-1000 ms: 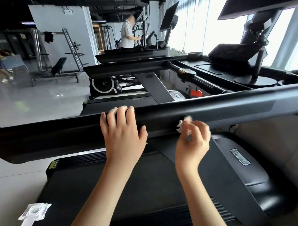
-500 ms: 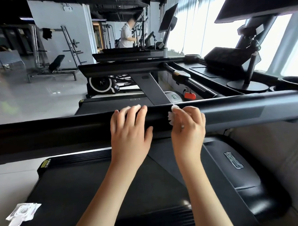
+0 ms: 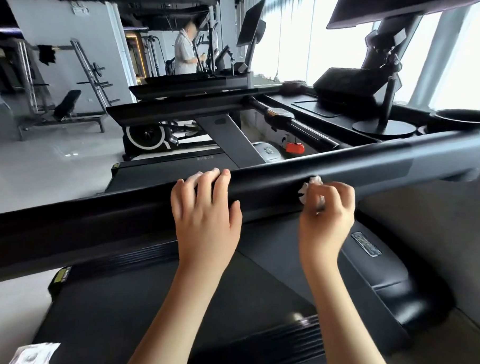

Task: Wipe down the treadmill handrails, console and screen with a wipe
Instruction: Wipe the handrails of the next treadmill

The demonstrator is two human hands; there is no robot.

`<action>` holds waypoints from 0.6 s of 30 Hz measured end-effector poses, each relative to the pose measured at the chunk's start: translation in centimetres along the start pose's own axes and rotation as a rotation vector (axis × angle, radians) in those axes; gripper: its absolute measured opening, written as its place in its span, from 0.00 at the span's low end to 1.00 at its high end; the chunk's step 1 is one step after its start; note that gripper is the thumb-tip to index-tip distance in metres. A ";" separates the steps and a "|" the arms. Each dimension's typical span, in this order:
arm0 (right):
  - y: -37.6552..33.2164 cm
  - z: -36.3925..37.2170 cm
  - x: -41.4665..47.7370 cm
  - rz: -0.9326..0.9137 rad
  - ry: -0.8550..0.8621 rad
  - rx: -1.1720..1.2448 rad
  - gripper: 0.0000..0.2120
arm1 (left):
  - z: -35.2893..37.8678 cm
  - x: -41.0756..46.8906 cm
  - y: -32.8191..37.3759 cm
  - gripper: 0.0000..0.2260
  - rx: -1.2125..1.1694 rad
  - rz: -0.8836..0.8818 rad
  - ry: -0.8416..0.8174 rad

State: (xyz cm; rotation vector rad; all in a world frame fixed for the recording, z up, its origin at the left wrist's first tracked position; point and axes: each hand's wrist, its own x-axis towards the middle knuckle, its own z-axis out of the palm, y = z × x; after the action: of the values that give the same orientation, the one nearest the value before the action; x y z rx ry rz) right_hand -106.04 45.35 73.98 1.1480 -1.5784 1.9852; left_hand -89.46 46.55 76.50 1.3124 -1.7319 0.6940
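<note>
Up front in the head view, a broad dark handrail slanting from the left edge up toward the right edge. Flat against its near face, the left hand: fingers nearly straight and side by side, tips reaching over the top edge, thumb spread out to the right, nothing gripped. Further right along the same handrail, the right hand, fingers curled and pinching a crumpled white wipe, with the wipe pressed to the near face just under the top edge. Both hands apart, not touching. Below the forearms, the treadmill belt; by its near left corner, a torn white wrapper lying flat. Right of the belt, a glossy black motor cover. Beyond the handrail toward the right, the console, a cup holder at its right end, and a screen at the top right, only partly in view. Lower down between the machines, a red safety clip. Far back, a person at another machine.
</note>
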 end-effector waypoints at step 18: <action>-2.9 1.2 -0.4 -0.103 -0.061 0.084 0.06 | 0.7 0.0 -0.6 0.20 0.005 0.042 0.028</action>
State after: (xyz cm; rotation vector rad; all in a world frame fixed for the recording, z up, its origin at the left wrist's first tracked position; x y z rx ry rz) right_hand -103.35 45.20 75.57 1.3071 -1.4462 1.9835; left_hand -89.13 45.78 76.14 1.2669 -1.7410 0.7375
